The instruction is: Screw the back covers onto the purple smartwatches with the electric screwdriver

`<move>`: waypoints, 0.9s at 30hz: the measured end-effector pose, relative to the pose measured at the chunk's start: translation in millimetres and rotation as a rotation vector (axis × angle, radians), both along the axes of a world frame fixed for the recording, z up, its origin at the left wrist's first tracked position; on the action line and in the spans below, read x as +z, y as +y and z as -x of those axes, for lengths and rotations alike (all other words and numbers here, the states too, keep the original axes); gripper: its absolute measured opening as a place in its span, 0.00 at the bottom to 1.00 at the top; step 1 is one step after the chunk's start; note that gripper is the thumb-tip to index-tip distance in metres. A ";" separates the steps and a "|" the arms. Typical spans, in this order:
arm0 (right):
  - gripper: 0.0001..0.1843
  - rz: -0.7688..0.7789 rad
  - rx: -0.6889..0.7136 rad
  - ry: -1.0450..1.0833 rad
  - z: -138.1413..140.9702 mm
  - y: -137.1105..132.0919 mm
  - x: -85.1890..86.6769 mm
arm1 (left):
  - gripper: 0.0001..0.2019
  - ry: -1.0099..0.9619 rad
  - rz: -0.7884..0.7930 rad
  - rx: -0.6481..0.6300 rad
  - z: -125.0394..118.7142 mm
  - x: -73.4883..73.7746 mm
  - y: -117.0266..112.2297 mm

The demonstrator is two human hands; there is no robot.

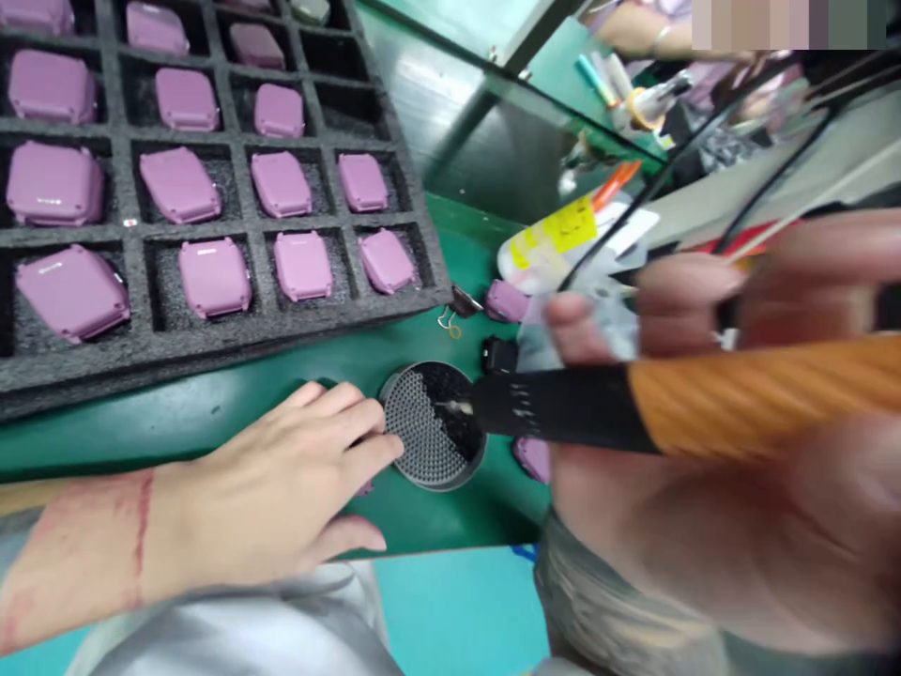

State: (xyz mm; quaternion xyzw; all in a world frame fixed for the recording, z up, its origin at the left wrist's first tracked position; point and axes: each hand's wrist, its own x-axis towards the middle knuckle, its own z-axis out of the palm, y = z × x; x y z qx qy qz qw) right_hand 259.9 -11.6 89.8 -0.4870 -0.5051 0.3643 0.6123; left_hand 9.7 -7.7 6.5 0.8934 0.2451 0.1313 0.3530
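My right hand [739, 451] is wrapped round an electric screwdriver [676, 404] with an orange grip and a black nose. Its tip rests over a round black screw dish [433, 427] on the green mat. My left hand [282, 488] lies palm down on the mat beside the dish. Its fingers are stretched out and the fingertips touch the dish's left rim. A small purple piece peeks out under them. Two purple cases lie close by, one [507, 300] behind the dish and one [533, 457] to its right under the screwdriver.
A black foam tray [232, 324] with a grid of pockets holds several purple cases at the upper left. A yellow-labelled bag [563, 235], cables and pens lie behind. Another person's arm [640, 28] shows at the top right. The table edge runs just below my left hand.
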 end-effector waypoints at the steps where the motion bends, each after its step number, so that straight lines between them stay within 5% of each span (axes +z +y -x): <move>1: 0.15 -0.012 0.025 0.066 6.7 6.6 -2.6 | 0.26 0.011 0.003 0.003 -1.7 0.4 3.4; 6: 0.15 -0.020 0.182 0.268 12.3 6.8 -18.8 | 0.32 0.041 -0.146 0.001 3.3 -1.6 4.6; 10: 0.18 -0.148 0.196 0.330 11.6 3.4 -36.9 | 0.14 0.022 -0.372 -0.053 15.3 -7.6 -5.0; 16: 0.12 -0.199 0.213 0.217 15.2 11.0 -51.7 | 0.18 -0.052 -0.348 -0.241 22.5 -3.6 1.1; 23: 0.14 -0.223 0.185 0.217 18.8 11.2 -53.1 | 0.16 -0.133 -0.375 -0.043 19.7 -3.4 -4.4; 27: 0.13 -0.198 0.215 0.171 18.8 11.8 -56.3 | 0.13 -0.123 -0.366 -0.034 16.0 -8.0 -5.5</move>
